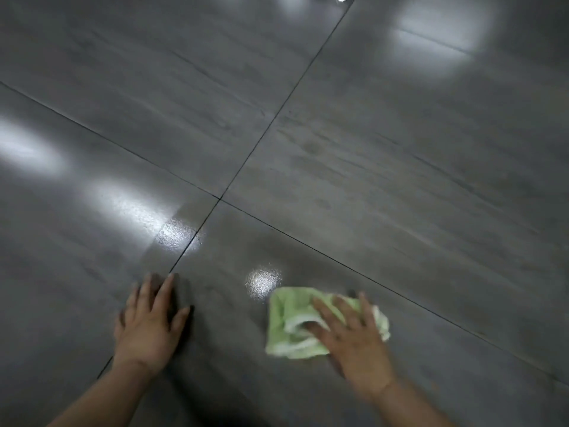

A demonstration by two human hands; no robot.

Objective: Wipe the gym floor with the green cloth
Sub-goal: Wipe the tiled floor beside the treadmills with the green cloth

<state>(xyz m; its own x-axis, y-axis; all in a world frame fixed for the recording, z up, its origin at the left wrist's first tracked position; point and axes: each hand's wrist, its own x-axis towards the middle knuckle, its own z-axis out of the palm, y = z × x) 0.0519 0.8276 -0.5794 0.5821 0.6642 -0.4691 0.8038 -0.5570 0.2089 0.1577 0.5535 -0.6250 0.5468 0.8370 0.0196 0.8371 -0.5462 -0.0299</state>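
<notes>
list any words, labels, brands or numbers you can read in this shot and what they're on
None: no readable text anywhere.
The green cloth under the right hand shows no tag or print.
The grey floor tiles carry only streaks and light glare.
The left hand rests flat on bare tile.

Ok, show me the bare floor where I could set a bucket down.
Nearly all the floor is bare. The widest patch is the far right tile, beyond the seams' crossing. A narrower strip lies between the left hand and the cloth. Only the near edge is crowded: the left hand flat on the tile, the right hand pressing on the cloth.
</notes>
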